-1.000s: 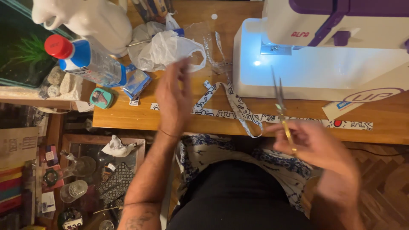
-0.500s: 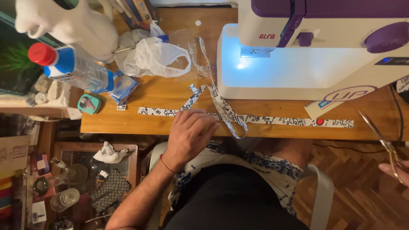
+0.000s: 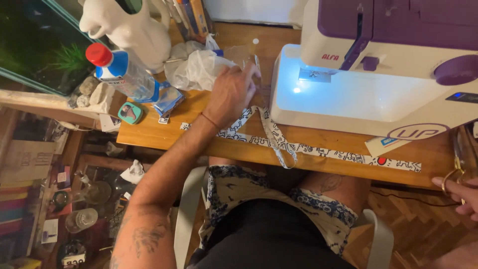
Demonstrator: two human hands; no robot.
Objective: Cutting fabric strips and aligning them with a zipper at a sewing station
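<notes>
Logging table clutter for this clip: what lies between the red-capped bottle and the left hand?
In the head view, a crumpled white plastic bag lies between the red-capped bottle and the left hand, whose fingers reach toward the sewing machine.

My left hand has left the black-and-white patterned fabric strip at the front edge of the wooden worktop and now reaches to the upper middle of the frame, fingers on the clear plastic beside the crumpled white plastic bag. My right hand has swung out to the right edge, carrying the gold-handled scissors off the strip.
</notes>
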